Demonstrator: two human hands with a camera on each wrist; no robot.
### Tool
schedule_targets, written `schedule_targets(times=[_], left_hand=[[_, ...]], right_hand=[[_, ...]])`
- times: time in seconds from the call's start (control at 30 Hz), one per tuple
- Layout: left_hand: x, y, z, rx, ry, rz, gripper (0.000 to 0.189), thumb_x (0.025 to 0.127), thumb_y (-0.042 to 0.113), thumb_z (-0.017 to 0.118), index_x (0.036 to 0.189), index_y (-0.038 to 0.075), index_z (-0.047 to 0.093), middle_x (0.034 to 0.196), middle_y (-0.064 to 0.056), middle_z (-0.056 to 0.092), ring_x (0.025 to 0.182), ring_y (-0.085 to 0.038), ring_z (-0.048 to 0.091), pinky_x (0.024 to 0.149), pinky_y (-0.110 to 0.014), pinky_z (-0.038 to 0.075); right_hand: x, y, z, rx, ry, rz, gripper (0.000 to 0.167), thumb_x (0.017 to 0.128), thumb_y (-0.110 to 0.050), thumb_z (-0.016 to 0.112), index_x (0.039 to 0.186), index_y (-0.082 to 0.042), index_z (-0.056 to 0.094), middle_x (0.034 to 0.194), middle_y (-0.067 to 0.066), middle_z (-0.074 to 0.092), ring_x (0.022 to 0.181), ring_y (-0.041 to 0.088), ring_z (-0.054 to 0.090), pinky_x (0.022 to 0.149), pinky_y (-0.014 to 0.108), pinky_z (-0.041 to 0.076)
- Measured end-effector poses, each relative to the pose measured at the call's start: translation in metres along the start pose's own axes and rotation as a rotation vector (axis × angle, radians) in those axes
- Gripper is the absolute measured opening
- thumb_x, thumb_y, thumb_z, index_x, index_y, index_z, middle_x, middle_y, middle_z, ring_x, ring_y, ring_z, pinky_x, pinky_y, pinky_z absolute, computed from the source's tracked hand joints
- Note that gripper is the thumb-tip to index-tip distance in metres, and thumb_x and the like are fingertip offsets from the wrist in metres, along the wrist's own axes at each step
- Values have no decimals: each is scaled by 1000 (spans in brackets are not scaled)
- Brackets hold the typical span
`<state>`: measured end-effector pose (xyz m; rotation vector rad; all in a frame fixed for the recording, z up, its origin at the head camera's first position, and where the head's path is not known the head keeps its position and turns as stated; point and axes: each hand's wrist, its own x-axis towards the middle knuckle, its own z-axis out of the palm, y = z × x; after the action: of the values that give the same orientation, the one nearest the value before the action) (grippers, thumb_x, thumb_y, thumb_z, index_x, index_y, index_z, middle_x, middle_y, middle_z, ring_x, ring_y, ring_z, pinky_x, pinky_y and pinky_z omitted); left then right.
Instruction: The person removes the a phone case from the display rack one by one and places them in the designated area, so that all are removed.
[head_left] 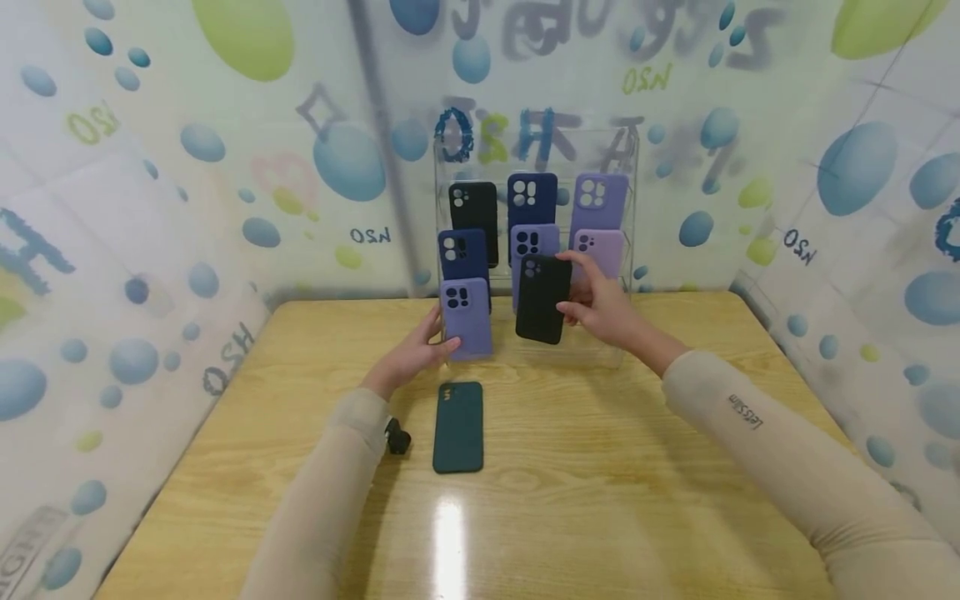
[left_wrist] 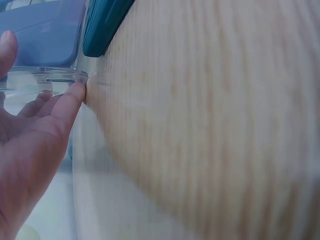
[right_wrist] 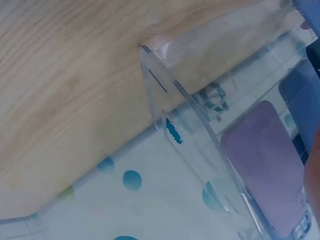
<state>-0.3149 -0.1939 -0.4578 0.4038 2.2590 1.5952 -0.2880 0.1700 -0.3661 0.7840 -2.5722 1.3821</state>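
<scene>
A clear tiered display stand (head_left: 630,242) holds several phone cases upright. My right hand (head_left: 603,310) pinches a black phone case (head_left: 545,302) between thumb and fingers, in front of the middle column. At the stand's lower left side, my left hand (head_left: 408,357) grips the clear side panel (left_wrist: 45,75), thumb in front and fingers behind. The thumb lies by a purple phone case (head_left: 467,321) on the lowest tier. Flat on the table, nearer me, is a dark green phone case (head_left: 458,429). The right wrist view shows a lilac case (right_wrist: 265,165) but little of the hand.
Higher tiers carry a black case (head_left: 480,221), navy cases (head_left: 532,192) and a purple case (head_left: 602,204). The wooden table (head_left: 600,500) ends at a wall (head_left: 322,242) with blue and green spots. A small black device (head_left: 398,437) sits at the left wrist.
</scene>
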Motion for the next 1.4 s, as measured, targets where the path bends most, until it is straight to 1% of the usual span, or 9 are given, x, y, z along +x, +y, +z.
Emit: schedule_targets(times=[0.1,0.33,0.53,0.67,0.8,0.87,1.07,1.23,1.4], left_hand=[[0,0,0,-3,-3,-1,94,107,39,65,171,43,-3,181,-13,6,167,-41,13,125,-66,34],[0,1,0,-4,-12,-2,94,107,39,65,171,43,-4,181,-12,4,167,-39,10,126,-65,31],[-1,2,0,6,-6,-7,94,107,41,65,170,44,-4,182,-11,3,167,-40,13,126,-65,32],[-1,1,0,9,-5,-5,94,106,41,66,170,44,-4,182,-11,4,166,-42,17,124,-66,34],[-1,0,-1,11,-8,-11,95,106,42,66,170,45,-4,182,-10,4,166,-41,17,124,-66,35],[-1,1,-1,11,-8,-10,95,106,43,66,170,45,-4,182,-10,4,166,-41,15,124,-67,35],[-2,2,0,5,-2,-5,96,106,42,66,171,42,-4,182,-11,3,168,-39,9,126,-66,31],[-1,2,0,7,-7,-5,96,105,41,67,170,44,-4,182,-10,4,167,-40,12,125,-66,34],[-1,1,0,3,-6,-5,95,106,40,67,170,46,-3,182,-10,4,167,-40,14,125,-65,35]], right_hand=[[0,-4,-2,14,-24,15,78,101,4,68,164,-21,29,85,23,72,69,19,71,71,35,63],[-7,-14,1,60,-95,46,79,101,2,68,165,-22,28,82,19,70,72,25,72,72,34,63],[-19,-18,16,176,-176,74,80,101,5,68,166,-16,25,79,21,68,74,36,70,74,36,63],[-31,-15,31,288,-255,154,83,101,6,67,167,-16,22,84,28,69,77,41,71,77,47,64],[-44,-8,48,365,-354,256,83,102,3,67,167,-21,21,87,25,72,84,48,69,82,57,62],[-50,-5,56,390,-390,306,82,102,2,67,166,-23,22,85,21,72,83,46,69,81,55,61],[-61,8,74,440,-458,424,86,100,2,68,169,-13,19,77,8,71,71,24,66,71,37,59],[-66,14,84,415,-475,487,88,100,2,69,170,-8,17,74,6,69,68,20,67,67,34,59],[-67,10,89,198,-490,466,88,100,-5,72,170,-7,19,74,7,70,65,19,71,66,35,62]])
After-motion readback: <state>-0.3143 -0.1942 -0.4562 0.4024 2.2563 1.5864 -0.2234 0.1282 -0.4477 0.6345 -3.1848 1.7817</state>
